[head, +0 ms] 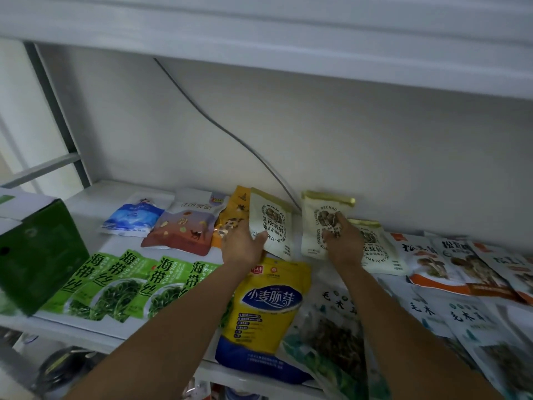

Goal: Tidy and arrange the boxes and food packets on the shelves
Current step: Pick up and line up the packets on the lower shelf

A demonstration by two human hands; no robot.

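On the white shelf (95, 203) stand cream mushroom-seasoning packets with gold tops, propped against the back wall. My left hand (242, 245) grips the lower left edge of the left cream packet (272, 223), thumb on its front. My right hand (343, 241) holds the middle cream packet (317, 220), fingers spread over its front. A third cream packet (377, 249) leans just right of that hand. A yellow and blue wheat germ bag (268, 307) lies flat below both hands.
Several green kelp packets (121, 284) lie in a row at the front left beside a green box (40, 255). Blue, brown and orange snack packets (184, 223) sit at the back left. White fungus and mushroom packets (461, 269) overlap at the right. A grey cable (219, 125) runs down the wall.
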